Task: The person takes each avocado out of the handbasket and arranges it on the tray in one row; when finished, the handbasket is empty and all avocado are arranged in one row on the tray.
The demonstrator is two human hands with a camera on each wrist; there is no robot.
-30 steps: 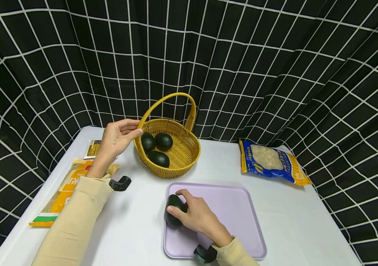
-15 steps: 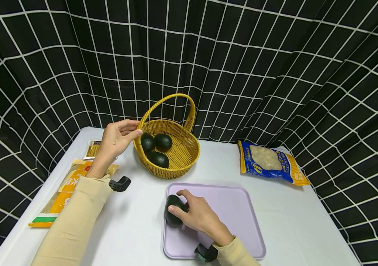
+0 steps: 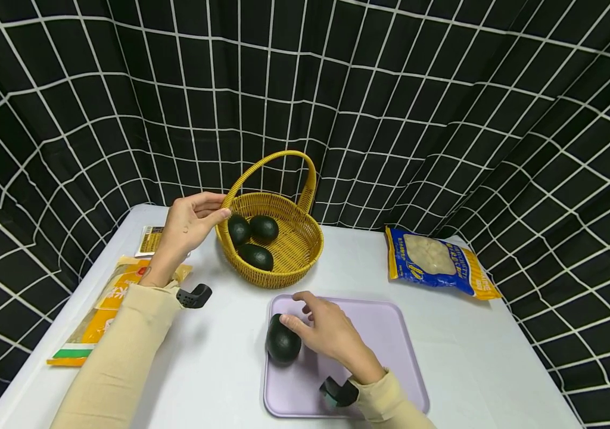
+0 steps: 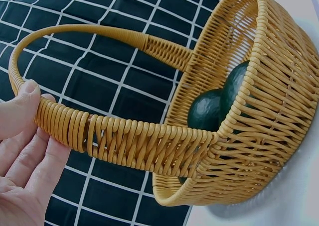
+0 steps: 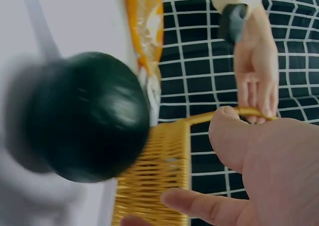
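Note:
My left hand [image 3: 189,223] pinches the lower left part of the handle of a yellow wicker basket [image 3: 296,262] between thumb and fingers; the left wrist view shows the grip on the handle [image 4: 119,136] close up. Inside the basket lie three dark green avocados [image 3: 257,256], gathered toward its left side. Another avocado [image 3: 282,342] lies on the left edge area of a lilac tray [image 3: 358,351]. Over the tray, my right hand [image 3: 332,328] is spread with its thumb tip by the avocado's top; in the right wrist view a gap separates the hand from this avocado [image 5: 89,116].
An orange food bag [image 3: 101,304] lies under my left forearm, with a small flat packet [image 3: 149,240] behind it. On the right side of the white table [image 3: 476,363] rests a blue and yellow bag [image 3: 433,262]. Black gridded cloth [image 3: 337,107] rises around the table.
My right hand has let go of the avocado on the tray and drawn slightly up and to the right, its fingers spreading. The left hand and the basket stay in place.

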